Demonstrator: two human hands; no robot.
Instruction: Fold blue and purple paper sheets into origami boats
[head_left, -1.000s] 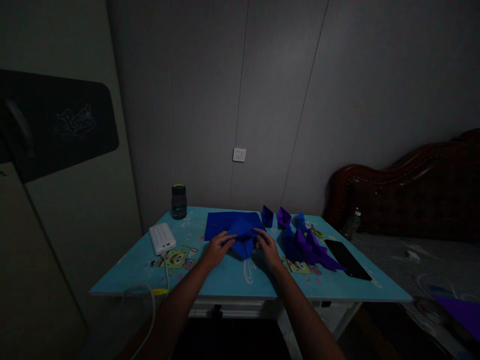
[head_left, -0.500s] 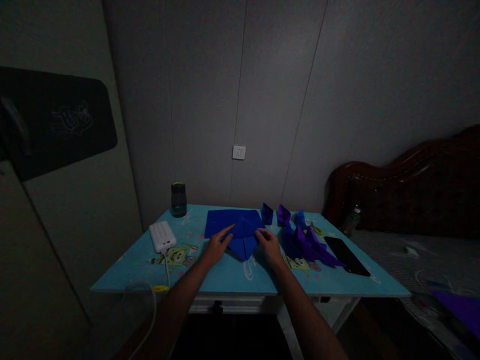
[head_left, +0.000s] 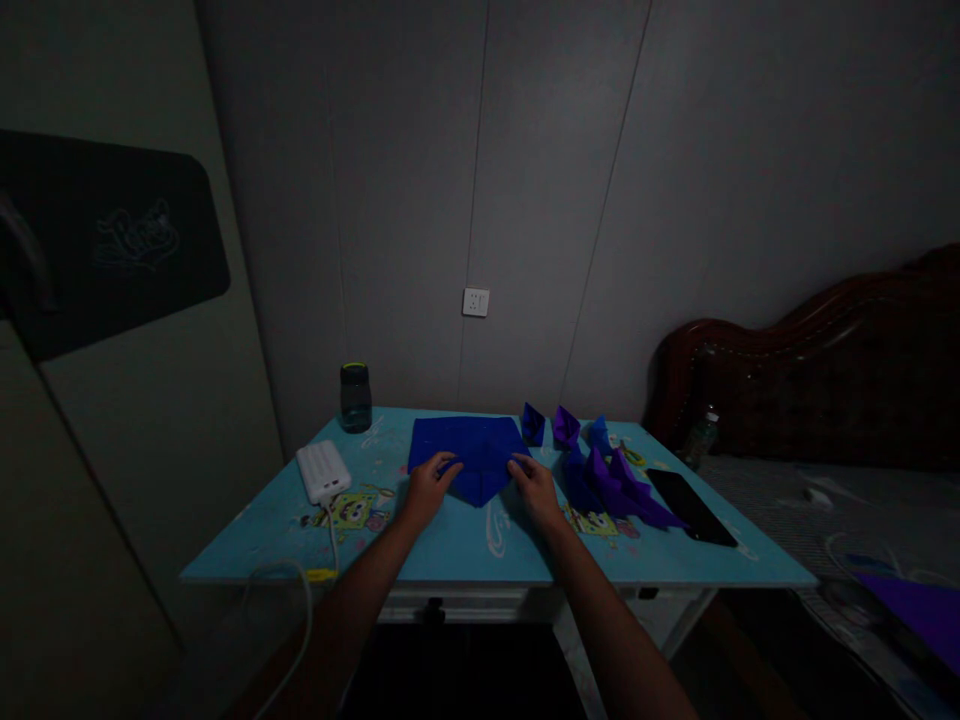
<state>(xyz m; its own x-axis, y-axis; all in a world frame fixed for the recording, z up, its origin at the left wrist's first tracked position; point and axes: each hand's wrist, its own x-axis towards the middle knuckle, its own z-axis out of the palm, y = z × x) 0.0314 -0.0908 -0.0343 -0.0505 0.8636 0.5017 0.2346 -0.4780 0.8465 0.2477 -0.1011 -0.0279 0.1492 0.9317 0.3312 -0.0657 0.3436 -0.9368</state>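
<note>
A folded piece of blue paper (head_left: 481,482) is between my hands, its lower point toward me. Behind it, flat blue paper (head_left: 442,432) lies on the table; the two blues blend in the dim light. With thumb and fingers, my left hand (head_left: 430,485) pinches the left corner of the folded paper. My right hand (head_left: 535,484) grips the opposite corner in the same way. Just right of that hand lie several folded paper boats, blue and purple (head_left: 619,488), nested close together.
Along the table's back stand small paper boats in dark blue (head_left: 533,425), purple (head_left: 565,428) and lighter blue (head_left: 599,437). At right lie a black phone (head_left: 691,507) and yellow-green scissors (head_left: 631,455). A white power bank (head_left: 323,472) with a cable and a bottle (head_left: 355,398) are at left.
The folded paper's near point has drawn back from me, and its crossing crease lines no longer show. Both hands keep to its sides. The view has shifted slightly.
</note>
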